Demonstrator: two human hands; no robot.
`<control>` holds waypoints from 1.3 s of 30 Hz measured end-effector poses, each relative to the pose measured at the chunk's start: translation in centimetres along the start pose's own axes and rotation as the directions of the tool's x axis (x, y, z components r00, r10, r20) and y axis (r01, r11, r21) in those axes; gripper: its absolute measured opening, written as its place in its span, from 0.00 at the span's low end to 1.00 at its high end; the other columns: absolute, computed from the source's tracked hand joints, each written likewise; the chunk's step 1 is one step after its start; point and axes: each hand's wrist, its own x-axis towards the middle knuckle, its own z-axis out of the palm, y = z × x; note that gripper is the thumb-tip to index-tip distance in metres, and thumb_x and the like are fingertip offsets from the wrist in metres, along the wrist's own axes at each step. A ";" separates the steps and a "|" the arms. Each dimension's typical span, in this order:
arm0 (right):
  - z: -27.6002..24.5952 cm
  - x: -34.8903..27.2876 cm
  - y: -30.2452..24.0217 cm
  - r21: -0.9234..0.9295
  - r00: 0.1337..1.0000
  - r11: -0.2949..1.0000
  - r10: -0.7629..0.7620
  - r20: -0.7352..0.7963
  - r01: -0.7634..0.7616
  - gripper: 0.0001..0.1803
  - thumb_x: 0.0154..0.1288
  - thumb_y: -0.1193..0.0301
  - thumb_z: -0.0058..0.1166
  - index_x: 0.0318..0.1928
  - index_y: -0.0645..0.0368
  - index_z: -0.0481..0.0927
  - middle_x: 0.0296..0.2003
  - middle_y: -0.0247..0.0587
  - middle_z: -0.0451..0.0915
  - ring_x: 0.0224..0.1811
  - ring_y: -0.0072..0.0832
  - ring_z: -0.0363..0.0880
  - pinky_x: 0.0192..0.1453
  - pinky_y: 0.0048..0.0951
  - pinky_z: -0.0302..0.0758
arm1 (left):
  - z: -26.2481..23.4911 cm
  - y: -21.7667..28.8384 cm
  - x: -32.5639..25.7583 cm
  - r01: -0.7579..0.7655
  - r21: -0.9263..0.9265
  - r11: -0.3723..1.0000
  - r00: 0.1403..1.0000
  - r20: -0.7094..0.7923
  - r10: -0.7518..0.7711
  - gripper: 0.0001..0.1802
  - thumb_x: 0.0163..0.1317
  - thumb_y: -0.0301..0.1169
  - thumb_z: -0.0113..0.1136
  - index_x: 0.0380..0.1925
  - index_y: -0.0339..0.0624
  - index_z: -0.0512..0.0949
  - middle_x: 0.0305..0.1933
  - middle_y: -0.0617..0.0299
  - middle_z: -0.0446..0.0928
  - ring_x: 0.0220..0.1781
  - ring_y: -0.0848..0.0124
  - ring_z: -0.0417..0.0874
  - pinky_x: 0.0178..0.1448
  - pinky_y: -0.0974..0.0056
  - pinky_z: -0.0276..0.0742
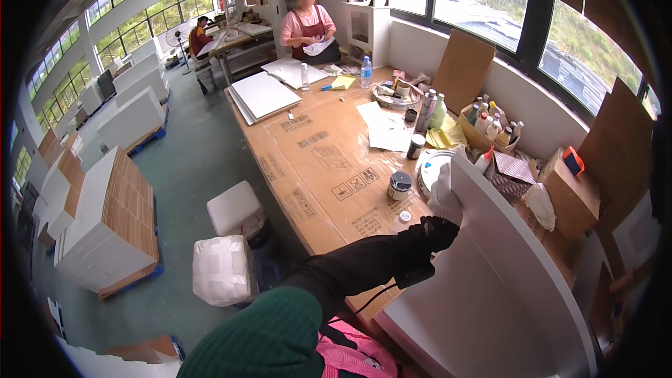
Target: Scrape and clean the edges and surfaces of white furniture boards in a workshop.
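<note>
My left arm (pixel 357 262), in a green upper sleeve and a black lower one, reaches out across the corner of the table. At its end my left hand (pixel 444 199) looks whitish and blurred, by the far end of a large white panel piece (pixel 514 231). Whether the white is a glove or a cloth, I cannot tell, and its fingers do not show clearly. Upright boards of this white piece meet at a corner and fill the lower right. Near the hand are a dark-labelled jar (pixel 400 185), a small white cap (pixel 405 216) and a round tin (pixel 435 171). My right hand is out of view.
Cardboard covers the table (pixel 301 161). White boards (pixel 264 94) lie at its far left, and a box of bottles (pixel 493 126) stands by the window. Across the table a co-worker (pixel 308 24) handles white cloth. Wrapped blocks (pixel 224 271) and stacked panels (pixel 105 217) stand left.
</note>
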 end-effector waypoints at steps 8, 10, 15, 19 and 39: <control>1.2 -0.3 1.1 0.009 0.999 0.999 0.033 0.013 -0.034 0.17 0.65 0.64 0.55 0.50 0.60 0.77 0.44 0.40 0.78 0.48 0.32 0.77 0.52 0.34 0.76 | -2.7 3.6 -1.4 -0.065 -0.015 0.998 0.927 0.369 0.065 0.37 0.72 0.60 0.27 0.20 0.41 0.70 0.19 0.59 0.73 0.19 0.69 0.73 0.28 0.65 0.73; 1.4 -0.3 1.4 0.009 0.999 0.999 0.032 0.006 -0.032 0.16 0.65 0.64 0.55 0.50 0.60 0.77 0.44 0.40 0.78 0.47 0.32 0.77 0.52 0.34 0.76 | -2.1 5.0 -3.3 0.046 -0.035 0.998 0.961 0.276 -0.035 0.35 0.74 0.57 0.25 0.24 0.40 0.70 0.21 0.58 0.71 0.23 0.69 0.72 0.32 0.63 0.73; 2.5 -0.3 1.9 -0.003 0.999 0.999 0.051 0.007 -0.051 0.16 0.65 0.64 0.55 0.49 0.59 0.77 0.43 0.39 0.78 0.47 0.31 0.77 0.52 0.34 0.76 | -5.8 6.1 -4.9 0.176 -0.083 0.981 0.879 0.462 -0.119 0.39 0.73 0.59 0.21 0.29 0.38 0.74 0.29 0.57 0.74 0.42 0.65 0.76 0.70 0.55 0.58; 3.4 -0.5 2.3 -0.014 0.998 0.998 0.057 0.007 -0.057 0.16 0.65 0.64 0.55 0.49 0.59 0.77 0.43 0.39 0.78 0.47 0.31 0.77 0.52 0.34 0.76 | -6.9 6.0 -6.4 0.052 -0.152 0.987 0.895 0.446 0.021 0.37 0.75 0.53 0.20 0.31 0.36 0.74 0.33 0.55 0.75 0.44 0.62 0.77 0.74 0.50 0.52; -2.0 -2.8 3.8 0.066 0.982 0.998 0.021 -0.186 -0.009 0.14 0.65 0.65 0.54 0.47 0.59 0.78 0.41 0.38 0.78 0.45 0.30 0.77 0.51 0.34 0.76 | -8.0 20.2 -7.7 0.863 0.492 0.113 0.102 0.049 -0.994 0.24 0.67 0.43 0.58 0.54 0.35 0.73 0.47 0.61 0.80 0.42 0.77 0.83 0.44 0.70 0.82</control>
